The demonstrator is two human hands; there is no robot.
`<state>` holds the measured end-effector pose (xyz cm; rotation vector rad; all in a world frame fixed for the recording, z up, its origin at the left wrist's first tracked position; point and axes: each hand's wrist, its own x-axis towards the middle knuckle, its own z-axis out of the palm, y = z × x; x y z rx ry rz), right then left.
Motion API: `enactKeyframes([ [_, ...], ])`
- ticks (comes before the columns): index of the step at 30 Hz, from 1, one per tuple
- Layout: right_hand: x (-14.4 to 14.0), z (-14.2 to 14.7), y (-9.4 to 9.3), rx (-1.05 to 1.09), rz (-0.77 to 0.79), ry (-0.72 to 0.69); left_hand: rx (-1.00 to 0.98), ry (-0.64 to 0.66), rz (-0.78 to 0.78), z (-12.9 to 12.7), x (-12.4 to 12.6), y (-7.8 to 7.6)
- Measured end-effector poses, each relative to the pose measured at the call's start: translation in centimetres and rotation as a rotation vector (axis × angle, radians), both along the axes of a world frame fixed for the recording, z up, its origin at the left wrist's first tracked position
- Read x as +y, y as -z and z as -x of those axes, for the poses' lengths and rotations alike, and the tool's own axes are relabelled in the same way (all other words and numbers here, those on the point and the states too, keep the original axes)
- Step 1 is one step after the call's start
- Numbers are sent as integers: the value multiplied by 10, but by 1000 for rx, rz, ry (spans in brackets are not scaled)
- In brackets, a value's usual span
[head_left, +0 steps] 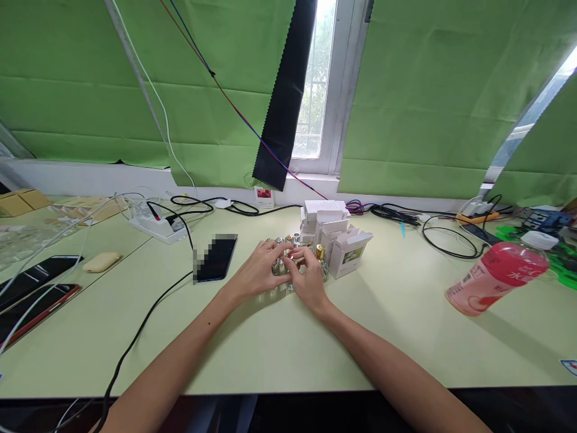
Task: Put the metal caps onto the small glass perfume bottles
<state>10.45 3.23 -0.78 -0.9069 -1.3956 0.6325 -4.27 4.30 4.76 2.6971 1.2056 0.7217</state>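
Several small clear glass bottles with silver and gold caps stand close together near the middle of the table; one gold-capped glass bottle [320,252] shows at their right side. My left hand [256,272] reaches in from the left, thumb and fingers curled around a small glass bottle in this group. From the right, my right hand [309,280] meets it, with thumb and index finger bent together on a bottle at the same spot. My fingers hide much of the group. Small white boxes [351,252], some with raised flaps, stand directly behind and to the right of the bottles.
A dark phone [219,257] lies left of my hands, near a black cable. Further left are a power strip [160,227], more phones and a cream case [101,261]. On the right stands a pink drink bottle [498,273]. Coiled black cables [394,213] run along the back.
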Motion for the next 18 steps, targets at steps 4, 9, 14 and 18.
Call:
enactKeyframes([
  [4, -1, 0, 0, 30, 17, 4, 5, -1, -9, 1, 0, 0],
  [9, -1, 0, 1, 62, 24, -9, -2, -3, -13, 2, 0, 1],
  [14, -1, 0, 1, 68, 27, -1, -8, -3, -6, 2, 1, 1],
  [18, -1, 0, 1, 71, 39, -2, -16, 3, -16, 2, 1, 1],
])
